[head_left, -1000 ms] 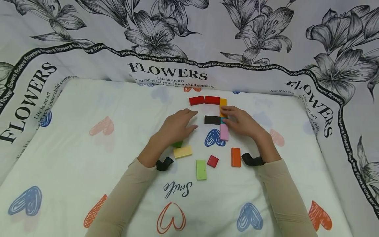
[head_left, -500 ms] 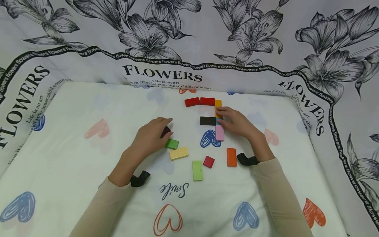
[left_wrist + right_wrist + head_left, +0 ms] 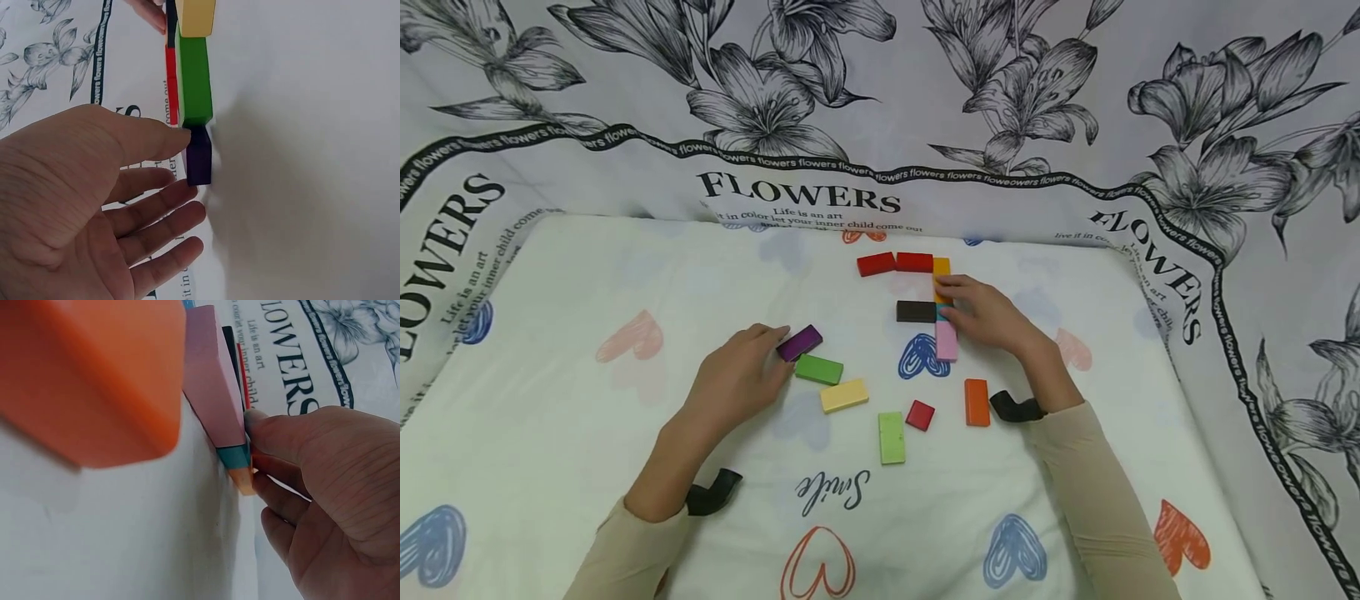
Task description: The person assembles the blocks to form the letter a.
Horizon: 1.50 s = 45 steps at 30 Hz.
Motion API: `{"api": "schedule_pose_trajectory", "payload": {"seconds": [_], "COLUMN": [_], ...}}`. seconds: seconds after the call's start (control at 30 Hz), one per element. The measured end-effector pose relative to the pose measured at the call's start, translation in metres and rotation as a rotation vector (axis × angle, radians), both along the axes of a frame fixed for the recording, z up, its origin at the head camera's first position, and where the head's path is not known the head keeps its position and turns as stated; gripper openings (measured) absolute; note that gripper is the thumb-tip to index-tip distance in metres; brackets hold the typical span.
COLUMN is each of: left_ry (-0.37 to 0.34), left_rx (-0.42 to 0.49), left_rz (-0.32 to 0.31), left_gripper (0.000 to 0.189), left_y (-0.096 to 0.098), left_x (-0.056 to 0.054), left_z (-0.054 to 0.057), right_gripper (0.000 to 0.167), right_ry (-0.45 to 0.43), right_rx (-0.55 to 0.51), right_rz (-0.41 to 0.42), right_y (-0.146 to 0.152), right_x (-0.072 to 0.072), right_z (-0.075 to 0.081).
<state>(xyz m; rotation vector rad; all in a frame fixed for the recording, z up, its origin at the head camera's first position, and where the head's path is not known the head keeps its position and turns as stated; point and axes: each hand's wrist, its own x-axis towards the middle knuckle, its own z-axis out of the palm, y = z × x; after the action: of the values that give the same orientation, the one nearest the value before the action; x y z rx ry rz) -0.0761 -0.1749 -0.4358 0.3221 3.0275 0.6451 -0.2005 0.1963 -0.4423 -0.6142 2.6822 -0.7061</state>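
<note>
The head view shows the left hand (image 3: 736, 373) drawn back toward the left, so that the purple block (image 3: 800, 342), half a second ago mostly covered by the fingers, now lies in plain sight. Its thumb and fingers stand apart around the near end of that block, loose rather than clamped; whether any fingertip presses on it cannot be told.

The purple block slants at the end of a stepped line with the green block (image 3: 819, 369) and the yellow block (image 3: 844, 396); whether they all touch is unclear.

The right hand (image 3: 988, 315) stays where it was, its relaxed fingers resting on the amber block (image 3: 942, 268) and its thumb at the blue block (image 3: 941, 311). Below that sits the pink block (image 3: 947, 342), with the black block (image 3: 916, 312) going off to the left and two red blocks (image 3: 914, 262) extending left from the amber top.

The change suggests the left hand's adjustment of the purple block is finished or nearly so, while the right hand steadies its column. The lime block (image 3: 892, 437), small red block (image 3: 920, 415) and orange block (image 3: 977, 402) lie apart from both hands.
</note>
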Motion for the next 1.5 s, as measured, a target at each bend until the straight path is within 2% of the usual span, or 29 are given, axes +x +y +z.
{"api": "schedule_pose_trajectory", "payload": {"seconds": [0.23,0.6,0.97,1.23,1.5], "left_ry": [-0.002,-0.03,-0.034,-0.026,-0.052], "left_rx": [0.005,0.0,0.005,0.023,0.018], "left_rz": [0.027,0.072,0.077,0.073,0.056], "left_gripper": [0.042,0.037,0.034,0.034,0.035], "left_y": [0.005,0.005,0.004,0.009,0.028], "left_x": [-0.001,-0.004,-0.011,-0.019,-0.035], "left_z": [-0.006,0.0,-0.001,0.002,0.01], "right_gripper": [0.052,0.053,0.053,0.053,0.053], "right_ry": [-0.014,0.002,0.008,-0.004,0.006], "right_rx": [-0.003,0.003,0.001,-0.006,-0.013], "right_rz": [0.002,0.004,0.004,-0.002,0.006], "right_y": [0.001,0.002,0.001,0.002,0.002], "right_x": [0.001,0.0,0.0,0.0,-0.001], "right_z": [-0.002,-0.001,-0.001,-0.001,0.0]}}
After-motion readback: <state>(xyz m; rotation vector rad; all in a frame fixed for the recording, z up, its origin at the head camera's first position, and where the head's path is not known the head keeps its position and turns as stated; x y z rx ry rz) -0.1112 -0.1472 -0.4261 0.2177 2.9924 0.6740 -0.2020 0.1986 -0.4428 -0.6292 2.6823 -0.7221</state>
